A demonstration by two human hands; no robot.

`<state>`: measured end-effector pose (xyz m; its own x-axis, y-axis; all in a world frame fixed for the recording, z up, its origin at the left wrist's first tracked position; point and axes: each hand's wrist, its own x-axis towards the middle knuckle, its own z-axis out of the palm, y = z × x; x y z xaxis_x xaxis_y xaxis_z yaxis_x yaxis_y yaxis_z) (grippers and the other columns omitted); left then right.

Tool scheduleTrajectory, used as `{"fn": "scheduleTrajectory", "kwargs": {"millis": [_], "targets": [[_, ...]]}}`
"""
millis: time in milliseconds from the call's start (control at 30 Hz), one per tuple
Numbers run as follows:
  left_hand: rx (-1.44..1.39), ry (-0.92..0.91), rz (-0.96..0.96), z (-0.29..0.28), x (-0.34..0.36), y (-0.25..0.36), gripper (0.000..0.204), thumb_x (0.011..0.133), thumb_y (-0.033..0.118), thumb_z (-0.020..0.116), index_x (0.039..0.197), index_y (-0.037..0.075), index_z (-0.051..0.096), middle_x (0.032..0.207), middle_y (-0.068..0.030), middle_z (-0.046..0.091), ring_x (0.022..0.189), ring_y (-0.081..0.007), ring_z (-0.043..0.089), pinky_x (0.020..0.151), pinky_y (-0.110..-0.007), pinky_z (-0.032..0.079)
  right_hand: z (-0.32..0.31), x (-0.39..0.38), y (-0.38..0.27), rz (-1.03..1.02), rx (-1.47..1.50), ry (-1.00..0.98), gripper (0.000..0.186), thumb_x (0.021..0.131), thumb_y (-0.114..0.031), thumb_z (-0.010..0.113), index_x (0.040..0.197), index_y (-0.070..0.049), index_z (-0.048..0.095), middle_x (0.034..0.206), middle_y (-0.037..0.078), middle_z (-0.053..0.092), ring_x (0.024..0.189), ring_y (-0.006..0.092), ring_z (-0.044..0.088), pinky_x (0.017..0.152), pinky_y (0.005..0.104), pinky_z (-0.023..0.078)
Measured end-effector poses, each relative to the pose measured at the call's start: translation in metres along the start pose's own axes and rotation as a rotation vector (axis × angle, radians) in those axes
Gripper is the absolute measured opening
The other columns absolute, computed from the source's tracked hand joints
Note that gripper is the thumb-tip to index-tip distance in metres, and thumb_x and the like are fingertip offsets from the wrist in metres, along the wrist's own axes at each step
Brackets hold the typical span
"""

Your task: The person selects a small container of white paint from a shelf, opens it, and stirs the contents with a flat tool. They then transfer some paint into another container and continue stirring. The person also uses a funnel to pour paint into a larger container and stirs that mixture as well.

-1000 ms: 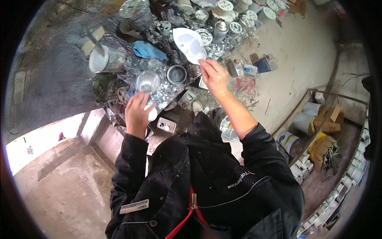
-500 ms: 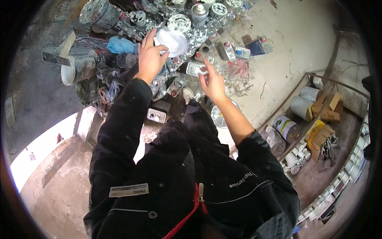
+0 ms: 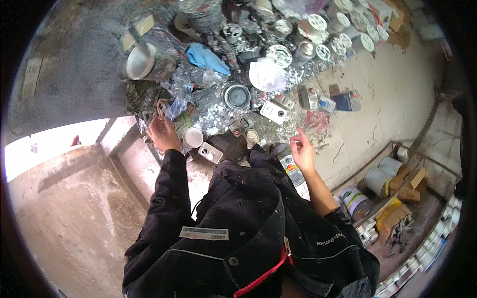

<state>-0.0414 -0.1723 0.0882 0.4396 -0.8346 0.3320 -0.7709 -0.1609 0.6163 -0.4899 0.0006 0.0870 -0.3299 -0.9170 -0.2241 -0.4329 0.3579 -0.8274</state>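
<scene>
My left hand (image 3: 163, 135) is at the left end of the cluttered, paint-spattered work surface, its fingers curled against a brown rag (image 3: 163, 108) and some crumpled clear plastic (image 3: 177, 107). What its fingertips grip is hard to make out. My right hand (image 3: 303, 150) hangs in the air with nothing in it, fingers loosely bent and apart, above a round tin with a coloured label (image 3: 289, 166). Farther off lies a white, shallow plastic dish (image 3: 268, 75), away from both hands. Between the hands are a round open tin of grey paint (image 3: 236, 96) and a white cup (image 3: 193, 137).
Several lidded paint pots (image 3: 343, 44) crowd the far side, with a spray can (image 3: 304, 51) among them. A blue cloth (image 3: 207, 58) and a paint-smeared bucket (image 3: 141, 64) lie left. Rectangular cans (image 3: 273, 112) stand near the middle. A rack with tins (image 3: 355, 201) and boxes is at right.
My left hand has left the white dish and moved left and nearer, to the rags. My right hand has drawn back from the rectangular can. The view has shifted.
</scene>
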Motion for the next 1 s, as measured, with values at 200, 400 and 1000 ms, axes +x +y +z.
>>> {"fn": "scheduleTrajectory", "kwargs": {"millis": [200,400,1000], "targets": [[0.439,-0.385,-0.052,0.049,0.028,-0.066,0.048,0.084,0.045,0.075,0.107,0.003,0.071,0.104,-0.0208,0.071,0.104,-0.0382,0.066,0.089,-0.048,0.052,-0.01,-0.007,-0.008,-0.004,-0.015,-0.112,0.047,0.093,-0.003,0.063,0.14,-0.003,0.056,0.093,0.009,0.075,0.073,0.0176,0.073,0.069,0.032,0.058],[0.529,-0.492,-0.037,0.053,0.042,-0.057,0.031,0.082,0.027,0.071,0.1,0.002,0.069,0.104,-0.0196,0.07,0.103,-0.038,0.067,0.09,-0.047,0.054,-0.005,-0.009,-0.006,-0.003,-0.038,-0.147,0.045,0.094,-0.003,0.06,0.139,-0.003,0.057,0.092,0.009,0.075,0.075,0.0164,0.073,0.071,0.0317,0.058],[-0.931,-0.425,-0.512,0.079,0.046,0.102,0.048,0.096,0.007,0.07,0.135,-0.002,0.044,0.105,-0.0071,0.066,0.082,-0.0139,0.061,0.079,-0.029,0.049,-0.009,0.01,-0.069,0.001,0.015,-0.107,0.04,0.096,-0.009,0.066,0.134,0.001,0.06,0.094,0.013,0.075,0.081,0.0161,0.073,0.075,0.0315,0.059]]}}
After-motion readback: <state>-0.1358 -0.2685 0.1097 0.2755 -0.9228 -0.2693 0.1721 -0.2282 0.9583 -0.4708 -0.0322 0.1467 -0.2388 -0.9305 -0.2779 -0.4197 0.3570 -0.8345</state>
